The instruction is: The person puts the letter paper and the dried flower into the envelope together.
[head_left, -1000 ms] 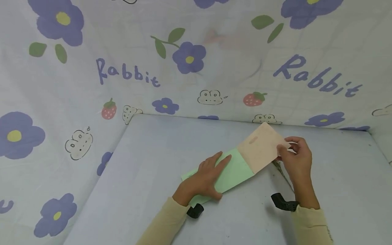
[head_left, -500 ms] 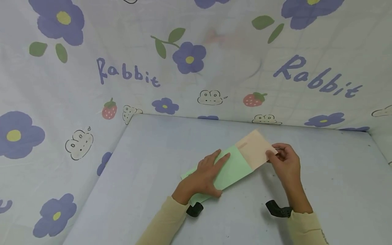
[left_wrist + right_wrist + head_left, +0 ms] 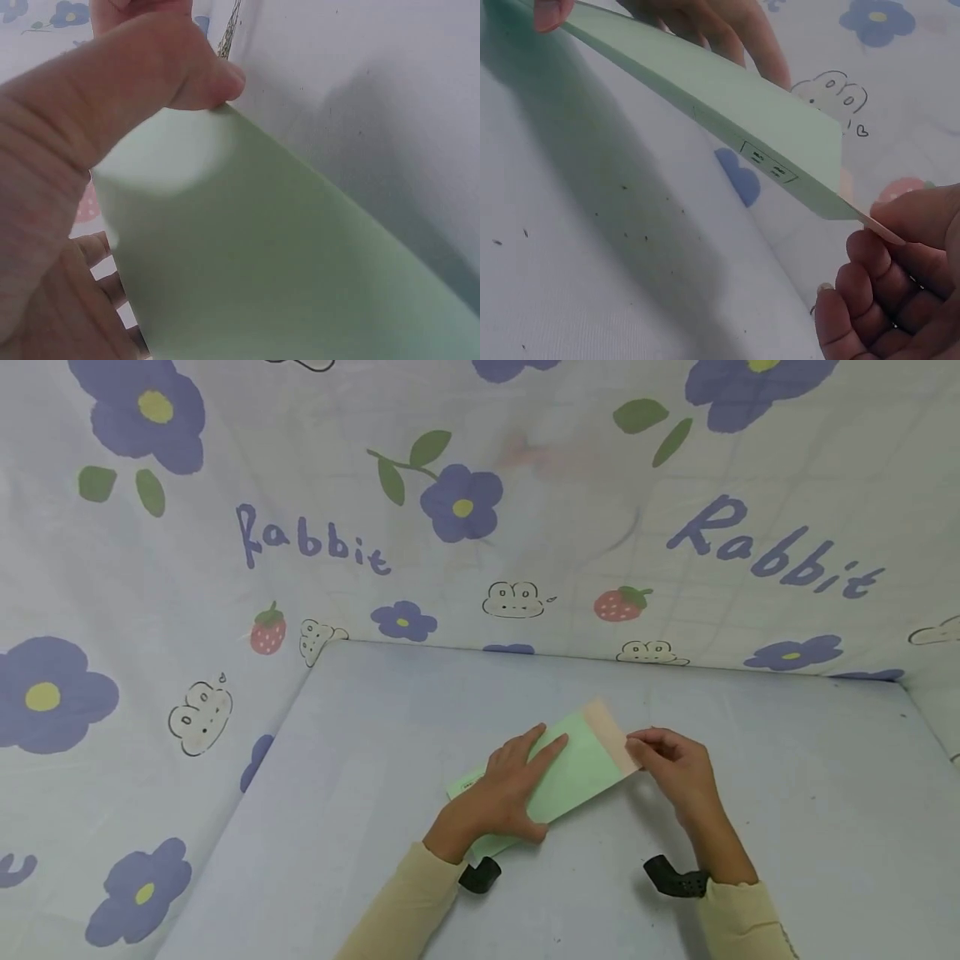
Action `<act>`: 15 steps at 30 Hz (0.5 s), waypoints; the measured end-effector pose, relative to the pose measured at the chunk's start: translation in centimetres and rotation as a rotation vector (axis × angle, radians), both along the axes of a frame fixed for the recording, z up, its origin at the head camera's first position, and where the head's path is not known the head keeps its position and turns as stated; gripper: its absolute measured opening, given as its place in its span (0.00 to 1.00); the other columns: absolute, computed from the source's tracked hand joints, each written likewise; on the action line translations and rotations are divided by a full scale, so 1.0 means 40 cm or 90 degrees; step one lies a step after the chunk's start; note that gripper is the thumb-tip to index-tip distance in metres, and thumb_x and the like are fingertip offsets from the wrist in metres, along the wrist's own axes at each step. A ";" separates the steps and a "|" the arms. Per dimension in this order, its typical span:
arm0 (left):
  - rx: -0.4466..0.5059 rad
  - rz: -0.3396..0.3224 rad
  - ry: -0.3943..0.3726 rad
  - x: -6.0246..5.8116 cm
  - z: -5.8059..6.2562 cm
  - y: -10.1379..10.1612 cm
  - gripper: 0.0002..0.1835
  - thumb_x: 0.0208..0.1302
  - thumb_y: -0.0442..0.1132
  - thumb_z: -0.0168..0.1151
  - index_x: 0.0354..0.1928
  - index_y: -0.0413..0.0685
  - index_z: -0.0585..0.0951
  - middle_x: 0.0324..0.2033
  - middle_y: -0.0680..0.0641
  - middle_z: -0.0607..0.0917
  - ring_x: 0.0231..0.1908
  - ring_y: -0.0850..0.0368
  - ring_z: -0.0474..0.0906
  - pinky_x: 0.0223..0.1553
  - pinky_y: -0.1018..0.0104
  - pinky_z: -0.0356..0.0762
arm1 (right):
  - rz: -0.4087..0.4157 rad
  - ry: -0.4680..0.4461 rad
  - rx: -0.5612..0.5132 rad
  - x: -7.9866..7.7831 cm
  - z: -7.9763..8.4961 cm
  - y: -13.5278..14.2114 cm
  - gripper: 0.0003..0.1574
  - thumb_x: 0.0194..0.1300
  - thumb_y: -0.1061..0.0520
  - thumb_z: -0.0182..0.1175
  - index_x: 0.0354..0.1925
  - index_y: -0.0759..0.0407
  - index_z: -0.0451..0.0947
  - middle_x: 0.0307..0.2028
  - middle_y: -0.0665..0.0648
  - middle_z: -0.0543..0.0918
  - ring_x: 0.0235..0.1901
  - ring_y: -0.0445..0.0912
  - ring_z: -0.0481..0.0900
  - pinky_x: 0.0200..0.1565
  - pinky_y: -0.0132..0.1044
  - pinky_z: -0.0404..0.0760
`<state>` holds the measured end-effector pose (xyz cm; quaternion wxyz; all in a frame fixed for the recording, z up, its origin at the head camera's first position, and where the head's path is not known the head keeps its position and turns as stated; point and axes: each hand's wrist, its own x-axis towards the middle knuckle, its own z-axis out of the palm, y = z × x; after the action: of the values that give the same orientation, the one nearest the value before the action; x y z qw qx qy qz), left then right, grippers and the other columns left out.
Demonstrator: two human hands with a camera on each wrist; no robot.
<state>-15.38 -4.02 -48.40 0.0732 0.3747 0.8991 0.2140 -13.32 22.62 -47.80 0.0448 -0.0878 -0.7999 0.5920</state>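
Note:
A pale green paper envelope lies slanted across my left hand's grip. My left hand holds it across its width, thumb at the near edge and fingers at the far one, as the left wrist view shows on the green paper. At its right end a strip of peach card sticks out. Thumb and fingertips of my right hand pinch the card's outer corner. In the right wrist view a small printed mark shows on the green side, and the envelope is raised above its shadow.
The pale table meets a cloth backdrop printed with flowers, rabbits and strawberries. Dark specks dot the surface. A dried sprig shows past the left thumb in the left wrist view. Black wrist mounts hang by both sleeves.
My right hand has moved left and toward me with the card, and most of the peach card has slid into the green envelope. The left hand has stayed nearly still.

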 end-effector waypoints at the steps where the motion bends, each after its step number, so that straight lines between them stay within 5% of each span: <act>1: -0.001 -0.002 0.005 0.001 0.001 0.001 0.66 0.42 0.46 0.78 0.81 0.58 0.46 0.77 0.41 0.46 0.73 0.43 0.49 0.68 0.42 0.53 | 0.010 -0.008 0.005 0.000 0.001 -0.001 0.21 0.69 0.51 0.64 0.49 0.68 0.82 0.39 0.54 0.83 0.36 0.43 0.78 0.39 0.36 0.81; 9: -0.018 -0.023 0.055 0.011 0.008 0.006 0.66 0.42 0.46 0.77 0.81 0.58 0.45 0.77 0.42 0.46 0.73 0.43 0.50 0.68 0.43 0.52 | 0.117 -0.068 0.054 -0.002 0.006 -0.002 0.21 0.70 0.52 0.63 0.52 0.69 0.82 0.45 0.58 0.84 0.39 0.45 0.78 0.41 0.41 0.80; 15: -0.026 -0.035 0.066 0.025 0.012 0.006 0.66 0.43 0.48 0.78 0.81 0.59 0.44 0.78 0.42 0.45 0.73 0.43 0.51 0.68 0.43 0.53 | 0.296 -0.079 0.008 -0.007 0.007 0.026 0.22 0.74 0.57 0.58 0.56 0.73 0.79 0.48 0.62 0.84 0.41 0.45 0.81 0.42 0.44 0.81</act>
<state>-14.38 -3.79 -47.92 0.0401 0.4080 0.8955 0.1735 -13.60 23.67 -47.51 -0.1413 0.0628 -0.8037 0.5747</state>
